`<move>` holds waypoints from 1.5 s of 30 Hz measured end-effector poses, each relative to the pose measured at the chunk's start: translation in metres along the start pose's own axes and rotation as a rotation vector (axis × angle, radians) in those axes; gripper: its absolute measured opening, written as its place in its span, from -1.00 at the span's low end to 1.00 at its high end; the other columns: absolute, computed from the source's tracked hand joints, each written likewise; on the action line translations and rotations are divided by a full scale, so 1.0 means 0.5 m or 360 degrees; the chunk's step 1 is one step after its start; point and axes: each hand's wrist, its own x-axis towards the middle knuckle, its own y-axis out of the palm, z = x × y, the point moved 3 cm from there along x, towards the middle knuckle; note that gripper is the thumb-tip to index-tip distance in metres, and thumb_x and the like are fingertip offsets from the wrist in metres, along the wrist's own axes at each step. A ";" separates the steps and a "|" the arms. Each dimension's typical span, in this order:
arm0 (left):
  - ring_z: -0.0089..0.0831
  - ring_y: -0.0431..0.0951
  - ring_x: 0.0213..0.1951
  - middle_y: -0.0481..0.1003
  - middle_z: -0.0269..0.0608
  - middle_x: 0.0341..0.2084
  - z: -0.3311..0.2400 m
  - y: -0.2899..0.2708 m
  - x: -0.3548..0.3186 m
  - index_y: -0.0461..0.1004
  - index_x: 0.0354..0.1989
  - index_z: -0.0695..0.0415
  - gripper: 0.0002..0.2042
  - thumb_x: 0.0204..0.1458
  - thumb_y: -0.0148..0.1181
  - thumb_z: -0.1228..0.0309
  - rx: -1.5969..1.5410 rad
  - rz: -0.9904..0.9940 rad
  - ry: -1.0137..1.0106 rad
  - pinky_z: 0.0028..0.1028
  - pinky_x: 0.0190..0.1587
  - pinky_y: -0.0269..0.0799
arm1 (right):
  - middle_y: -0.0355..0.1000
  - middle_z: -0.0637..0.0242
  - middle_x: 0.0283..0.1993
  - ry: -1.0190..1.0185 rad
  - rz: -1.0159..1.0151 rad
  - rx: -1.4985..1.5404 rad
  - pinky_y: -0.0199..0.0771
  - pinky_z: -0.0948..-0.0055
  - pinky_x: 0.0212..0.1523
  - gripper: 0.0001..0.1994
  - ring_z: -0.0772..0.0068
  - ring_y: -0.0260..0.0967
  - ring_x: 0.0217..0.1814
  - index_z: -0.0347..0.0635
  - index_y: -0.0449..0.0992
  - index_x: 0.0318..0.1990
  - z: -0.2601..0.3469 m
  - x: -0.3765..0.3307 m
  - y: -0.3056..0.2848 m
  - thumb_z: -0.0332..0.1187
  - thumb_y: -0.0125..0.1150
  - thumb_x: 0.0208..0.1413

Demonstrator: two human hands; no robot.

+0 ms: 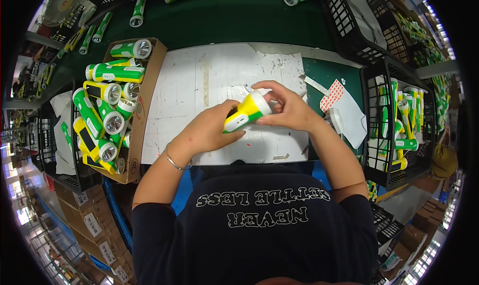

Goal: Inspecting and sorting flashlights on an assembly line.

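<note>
A yellow, green and white flashlight (238, 120) is held tilted above the white work board, its wide white head toward the upper right. My left hand (208, 129) is closed around its body, thumb on top and fingers beneath. At the head end, my right hand (291, 107) has its thumb and fingers curled about the white rim. Whether a small part lies between those right fingertips is hidden. Under both hands lies the scuffed white board (172, 95), marked with tape strips and scraps.
On the left stands an open cardboard box (155, 63) heaped with similar flashlights. A black crate (366, 103) on the right holds more. Near the board's right edge lie a thin blade-like strip (317, 85), a red-patterned sheet (333, 94) and a white ring (336, 120). Several flashlights (137, 13) rest on the green surface beyond.
</note>
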 end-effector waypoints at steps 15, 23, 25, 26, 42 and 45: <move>-0.16 0.45 -0.10 0.40 0.09 -0.13 0.086 0.044 0.041 0.10 0.12 0.29 -0.35 -0.14 0.23 0.30 -0.0453 -0.0660 -0.0376 -0.38 -0.06 0.35 | 0.43 0.37 -0.49 0.0088 -0.0427 -0.0173 0.32 0.62 -0.40 -0.83 0.64 0.33 -0.45 -0.29 0.42 -0.30 -0.060 0.028 0.028 -0.36 0.16 0.04; -0.06 0.44 -0.09 0.36 0.11 -0.08 0.044 0.066 0.069 0.11 0.11 0.29 -0.36 -0.15 0.25 0.34 -0.0298 -0.0585 -0.0212 -0.34 -0.04 0.35 | 0.38 0.47 -0.54 0.0247 -0.0512 -0.0074 0.26 0.75 -0.46 -0.84 0.77 0.27 -0.49 -0.33 0.48 -0.36 -0.044 0.008 0.023 -0.38 0.21 0.02; -0.04 0.45 -0.13 0.35 0.09 -0.11 0.028 0.061 0.066 0.12 0.12 0.26 -0.36 -0.15 0.25 0.35 -0.0034 -0.0719 -0.0109 -0.31 -0.09 0.38 | 0.37 0.48 -0.55 0.0219 -0.0459 -0.0004 0.23 0.75 -0.49 -0.84 0.77 0.25 -0.51 -0.31 0.48 -0.37 -0.039 0.008 0.018 -0.38 0.23 0.00; -0.03 0.45 -0.17 0.35 0.07 -0.14 0.015 0.057 0.064 0.12 0.13 0.22 -0.37 -0.14 0.25 0.36 0.0215 -0.0824 0.0027 -0.29 -0.15 0.40 | 0.37 0.48 -0.56 0.0314 -0.0487 -0.0019 0.20 0.75 -0.51 -0.85 0.78 0.23 -0.54 -0.29 0.48 -0.37 -0.040 0.006 0.014 -0.38 0.25 -0.02; -0.43 0.40 -0.17 0.38 -0.17 -0.22 0.031 0.019 0.079 0.13 0.12 0.20 -0.47 -0.01 0.19 0.40 -0.0715 -0.0967 -0.0205 -0.47 -0.12 0.34 | 0.45 0.36 -0.44 0.0253 -0.0346 -0.0382 0.36 0.61 -0.33 -0.81 0.62 0.38 -0.40 -0.25 0.47 -0.37 -0.030 -0.029 0.031 -0.32 0.28 -0.05; -0.43 0.39 -0.13 0.35 -0.14 -0.09 -0.003 0.045 0.094 0.03 0.19 0.17 -0.44 0.03 0.12 0.45 -0.1567 -0.0737 -0.0010 -0.47 -0.08 0.34 | 0.46 0.09 -0.30 -0.0232 -0.0610 -0.0461 0.39 0.36 -0.19 -0.51 0.16 0.43 -0.19 -0.28 0.46 -0.25 0.003 -0.037 0.034 0.02 0.27 -0.13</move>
